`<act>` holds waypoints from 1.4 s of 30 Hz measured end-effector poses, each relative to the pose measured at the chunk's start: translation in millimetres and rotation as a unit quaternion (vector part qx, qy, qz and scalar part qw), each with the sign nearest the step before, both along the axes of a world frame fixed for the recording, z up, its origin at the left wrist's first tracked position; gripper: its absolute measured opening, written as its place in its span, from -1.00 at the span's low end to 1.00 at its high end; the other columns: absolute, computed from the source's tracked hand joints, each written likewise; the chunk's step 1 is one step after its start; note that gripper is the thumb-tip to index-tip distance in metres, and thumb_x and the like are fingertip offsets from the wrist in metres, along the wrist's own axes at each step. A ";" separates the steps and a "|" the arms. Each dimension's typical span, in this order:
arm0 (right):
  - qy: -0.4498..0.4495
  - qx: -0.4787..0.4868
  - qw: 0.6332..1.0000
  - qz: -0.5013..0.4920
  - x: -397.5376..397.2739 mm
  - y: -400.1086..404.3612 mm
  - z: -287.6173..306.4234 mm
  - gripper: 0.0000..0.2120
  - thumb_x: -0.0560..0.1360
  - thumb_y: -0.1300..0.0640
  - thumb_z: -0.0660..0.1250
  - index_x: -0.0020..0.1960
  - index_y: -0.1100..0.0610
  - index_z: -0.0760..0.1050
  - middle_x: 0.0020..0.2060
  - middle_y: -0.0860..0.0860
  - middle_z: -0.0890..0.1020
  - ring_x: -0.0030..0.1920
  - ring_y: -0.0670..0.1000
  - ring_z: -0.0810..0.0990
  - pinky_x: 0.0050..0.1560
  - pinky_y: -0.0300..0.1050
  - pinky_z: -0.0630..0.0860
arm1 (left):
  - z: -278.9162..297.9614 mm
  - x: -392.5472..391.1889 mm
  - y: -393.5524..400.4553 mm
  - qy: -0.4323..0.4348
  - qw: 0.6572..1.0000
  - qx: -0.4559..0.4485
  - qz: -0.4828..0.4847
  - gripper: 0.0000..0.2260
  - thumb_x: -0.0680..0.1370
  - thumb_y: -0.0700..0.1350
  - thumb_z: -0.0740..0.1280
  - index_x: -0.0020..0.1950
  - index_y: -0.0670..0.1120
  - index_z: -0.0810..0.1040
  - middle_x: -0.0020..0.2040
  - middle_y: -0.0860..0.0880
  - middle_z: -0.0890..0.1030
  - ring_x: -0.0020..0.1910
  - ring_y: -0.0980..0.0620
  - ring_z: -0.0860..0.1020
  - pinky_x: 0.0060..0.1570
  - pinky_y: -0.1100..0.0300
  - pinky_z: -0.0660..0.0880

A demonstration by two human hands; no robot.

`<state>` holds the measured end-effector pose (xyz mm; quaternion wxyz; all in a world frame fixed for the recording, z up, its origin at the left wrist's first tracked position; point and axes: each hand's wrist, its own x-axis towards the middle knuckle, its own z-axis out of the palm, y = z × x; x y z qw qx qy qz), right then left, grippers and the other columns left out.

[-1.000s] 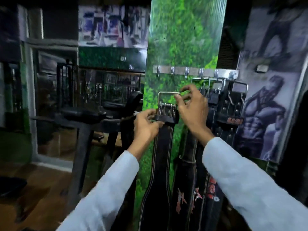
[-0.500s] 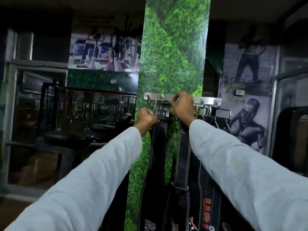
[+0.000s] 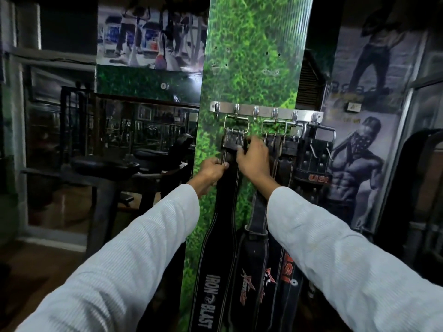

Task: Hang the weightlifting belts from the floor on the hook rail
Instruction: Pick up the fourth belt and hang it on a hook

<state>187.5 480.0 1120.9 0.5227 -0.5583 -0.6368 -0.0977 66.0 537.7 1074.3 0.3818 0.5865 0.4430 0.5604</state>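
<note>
Belts hang in a row down the green grass-print pillar (image 3: pixel 254 56) at the centre of the frame, under the steel hook rail (image 3: pixel 266 113) fixed across it. The black Iron Blast belt (image 3: pixel 217 236) hangs left of the others, its metal buckle (image 3: pixel 236 127) looped over the second hook from the left and its printed end reaching the bottom edge. The left hand (image 3: pixel 212 170) is closed around this belt's left edge just below the buckle, thumb on the front. The right hand (image 3: pixel 254 159) sits just beside it, slightly higher, fingers curled on the strap's right side at the leather keeper. Right of it hang the other belts (image 3: pixel 282 164), buckles crowded on the right-hand hooks. White sleeves (image 3: pixel 335 248) fill the lower frame.
</note>
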 end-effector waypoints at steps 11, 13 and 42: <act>0.104 -0.293 0.943 0.116 26.8 -11.4 -155.4 -0.64 0.52 0.08 0.52 -0.36 0.07 0.43 -0.45 -0.01 0.47 -0.44 -0.04 0.45 -0.38 -0.19 0.42 | -107.9 -15.7 -53.1 0.090 0.995 -0.038 0.007 -0.68 0.57 -0.24 0.45 -0.26 -0.07 0.37 -0.41 0.01 0.35 -0.60 0.26 0.30 -0.58 0.35 0.29; 0.114 -0.326 0.927 0.146 29.6 -13.9 -183.9 -0.79 0.50 0.19 0.53 -0.24 0.07 0.55 -0.25 0.09 0.67 -0.25 0.03 0.60 -0.14 -0.06 0.60 | -128.7 -17.3 -62.2 0.089 0.995 -0.050 -0.017 -0.64 0.56 -0.33 0.43 -0.26 -0.07 0.31 -0.38 -0.01 0.32 -0.65 0.26 0.30 -0.56 0.43 0.29; 0.184 -0.642 0.716 0.205 35.9 -189.1 -730.8 -0.78 0.41 0.08 0.50 -0.27 0.19 0.54 -0.32 0.14 0.64 -0.26 0.06 0.60 -0.21 0.03 0.52 | -655.2 -43.9 -262.9 0.140 0.844 -0.509 -0.090 -0.75 0.48 -0.35 0.50 0.04 -0.10 0.56 -0.10 0.11 0.54 -0.21 0.32 0.59 0.10 0.27 0.59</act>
